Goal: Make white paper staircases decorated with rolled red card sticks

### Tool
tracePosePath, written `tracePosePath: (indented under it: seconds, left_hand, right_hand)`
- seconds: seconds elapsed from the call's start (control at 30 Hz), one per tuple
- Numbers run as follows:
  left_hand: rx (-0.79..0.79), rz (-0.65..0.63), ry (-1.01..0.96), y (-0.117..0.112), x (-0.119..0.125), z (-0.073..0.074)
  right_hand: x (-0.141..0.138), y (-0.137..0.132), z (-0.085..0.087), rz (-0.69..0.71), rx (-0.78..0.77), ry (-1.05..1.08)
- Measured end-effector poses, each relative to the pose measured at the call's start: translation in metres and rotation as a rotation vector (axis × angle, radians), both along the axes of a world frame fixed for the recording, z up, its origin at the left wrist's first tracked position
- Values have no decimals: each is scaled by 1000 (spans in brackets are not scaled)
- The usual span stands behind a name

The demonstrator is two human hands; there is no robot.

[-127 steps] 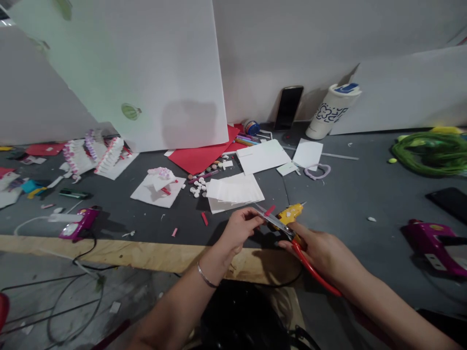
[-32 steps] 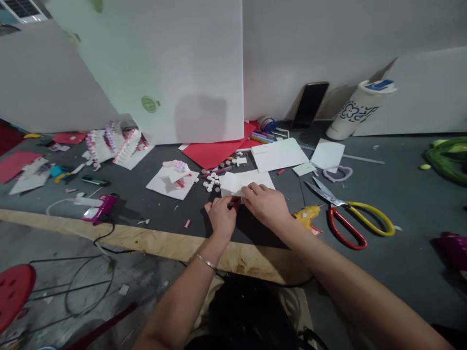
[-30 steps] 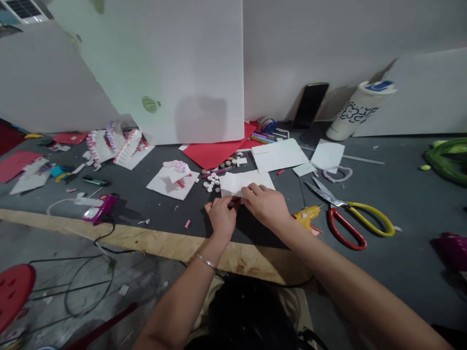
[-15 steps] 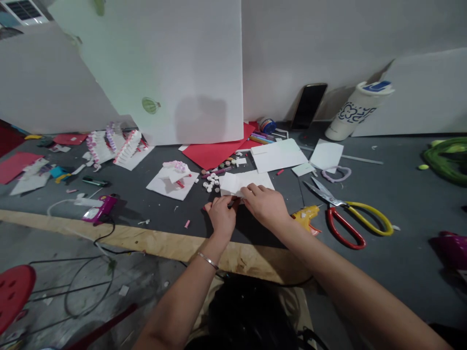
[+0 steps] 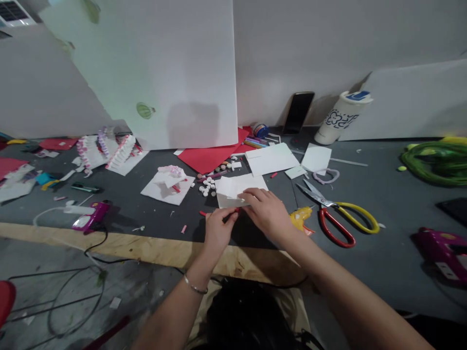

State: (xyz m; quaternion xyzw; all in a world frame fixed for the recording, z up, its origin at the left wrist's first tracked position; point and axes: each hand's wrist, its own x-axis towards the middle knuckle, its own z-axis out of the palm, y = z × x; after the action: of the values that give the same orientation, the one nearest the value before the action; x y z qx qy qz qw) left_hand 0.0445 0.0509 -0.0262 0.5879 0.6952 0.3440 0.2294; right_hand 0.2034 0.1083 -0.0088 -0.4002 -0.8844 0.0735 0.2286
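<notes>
My left hand (image 5: 218, 227) is closed, pinching a thin red stick (image 5: 203, 213) whose ends show on both sides of the fingers. Close beside it, my right hand (image 5: 269, 215) has its fingers bent and together over the near edge of a white paper sheet (image 5: 233, 187). What lies under those fingers is hidden. Small white round beads (image 5: 207, 186) sit left of the sheet. A yellow glue gun (image 5: 301, 217) lies just right of my right hand, and scissors (image 5: 328, 204) with red and yellow handles rest beyond it.
A white square with a small pink-and-white paper piece (image 5: 170, 176) lies to the left. A large white board (image 5: 189, 73) stands behind. Further right are a phone (image 5: 299, 113), a tumbler (image 5: 342, 117) and green cord (image 5: 436, 163). Purple power strips (image 5: 91, 216) lie near the edge.
My left hand has shifted slightly down, off the paper, and the red stick shows more clearly in it. The right hand stays by the sheet, which lies flatter. The view has swung right.
</notes>
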Motion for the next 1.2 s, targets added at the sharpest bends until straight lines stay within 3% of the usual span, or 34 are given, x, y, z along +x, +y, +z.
tracePosePath:
  seconds: [0.13, 0.23, 0.47, 0.67, 0.73, 0.93, 1.0, 1.1, 1.2]
  left_hand:
    - [-18, -54, -130, -8, 1, 7]
    - [-22, -75, -165, -13, 4, 12]
    - [-69, -93, -405, -23, 14, 22]
    - [-155, -127, -593, -33, 21, 20]
    - [-184, -117, -687, -33, 23, 19]
    - [-309, -90, -1052, -29, 26, 22]
    - [-395, -112, -1155, -29, 25, 22]
    - [-569, -195, -1253, -32, 23, 20]
    - [-750, -323, -1277, -34, 21, 21]
  right_hand:
    - [12, -16, 0, 153, -271, 381]
    - [16, -27, 2, 87, -362, 467]
    - [18, -50, 6, -76, -181, 319]
    - [21, -67, 5, -114, -266, 340]
    - [31, -67, 2, -164, -250, 303]
    - [87, -67, -24, -494, 46, -44]
    - [95, -70, -27, -524, 79, -19]
    - [89, -78, -14, -407, 61, 211]
    - [75, -80, 9, -55, -177, 380]
